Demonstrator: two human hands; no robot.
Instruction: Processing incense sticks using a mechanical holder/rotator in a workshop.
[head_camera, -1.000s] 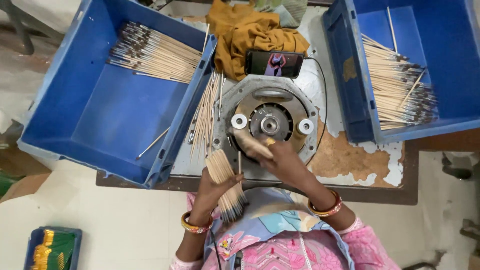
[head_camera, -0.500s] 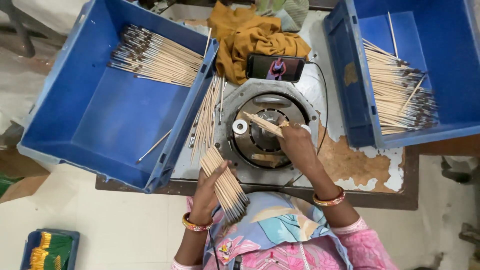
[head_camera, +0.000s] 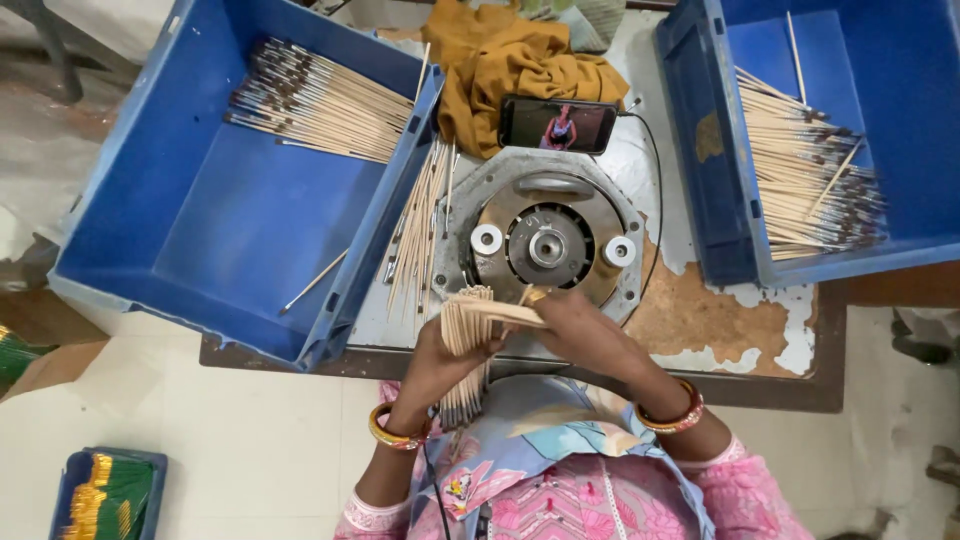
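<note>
My left hand is clamped round a bundle of thin sticks at the near edge of the table, just short of the round metal machine. My right hand pinches one stick off its top. I'd best keep the bundle fanned and lift singles cleanly.

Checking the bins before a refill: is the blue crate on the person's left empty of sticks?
No, the blue crate holds a pile of thin sticks along its far side, plus one loose stick lower down.
</note>
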